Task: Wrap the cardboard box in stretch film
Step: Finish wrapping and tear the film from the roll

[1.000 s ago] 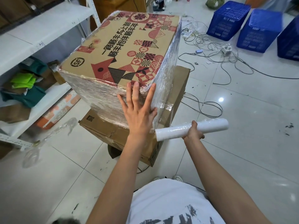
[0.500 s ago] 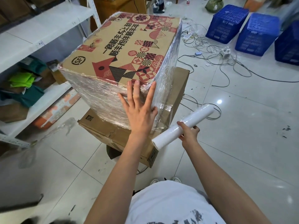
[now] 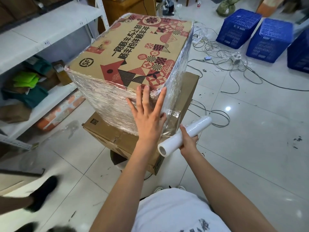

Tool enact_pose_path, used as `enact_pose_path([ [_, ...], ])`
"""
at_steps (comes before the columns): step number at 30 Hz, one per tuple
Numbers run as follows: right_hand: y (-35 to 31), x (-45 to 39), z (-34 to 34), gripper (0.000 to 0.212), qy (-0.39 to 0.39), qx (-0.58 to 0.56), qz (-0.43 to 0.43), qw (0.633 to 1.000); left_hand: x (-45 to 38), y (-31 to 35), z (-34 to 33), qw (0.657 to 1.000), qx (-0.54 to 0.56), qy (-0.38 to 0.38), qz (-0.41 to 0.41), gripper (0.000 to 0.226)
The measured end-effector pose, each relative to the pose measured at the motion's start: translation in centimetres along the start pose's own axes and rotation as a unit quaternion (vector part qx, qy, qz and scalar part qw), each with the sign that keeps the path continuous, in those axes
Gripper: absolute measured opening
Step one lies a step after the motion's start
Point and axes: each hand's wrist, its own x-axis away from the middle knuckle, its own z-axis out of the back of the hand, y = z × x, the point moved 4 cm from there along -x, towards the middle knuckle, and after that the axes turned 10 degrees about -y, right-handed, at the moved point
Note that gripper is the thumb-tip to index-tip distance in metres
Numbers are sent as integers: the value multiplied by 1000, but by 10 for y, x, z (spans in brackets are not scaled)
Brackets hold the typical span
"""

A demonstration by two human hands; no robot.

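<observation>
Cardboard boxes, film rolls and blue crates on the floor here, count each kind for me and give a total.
Cardboard boxes: 2, the printed box stacked on the plain box
Film rolls: 1, the roll gripped by the right hand
Blue crates: 3, first, second, third, cut off by the frame edge
Total: 6
</observation>
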Motion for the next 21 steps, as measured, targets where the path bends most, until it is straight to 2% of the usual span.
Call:
enact_pose_path([
  [3, 4, -2, -1, 81, 2, 1, -25, 1000, 0, 0, 0, 1000, 1, -1, 0, 109],
  [12, 15, -2, 5, 54, -16, -19, -28, 999, 1, 0, -1, 1000, -1, -2, -1, 107],
  [16, 6, -2, 7, 64, -17, 18, -1, 1000, -1, -4, -2, 1000, -7, -2, -2, 109],
  [21, -2, -2, 1, 64, 14, -13, 22, 1000, -1, -8, -1, 1000, -12, 0, -8, 109],
])
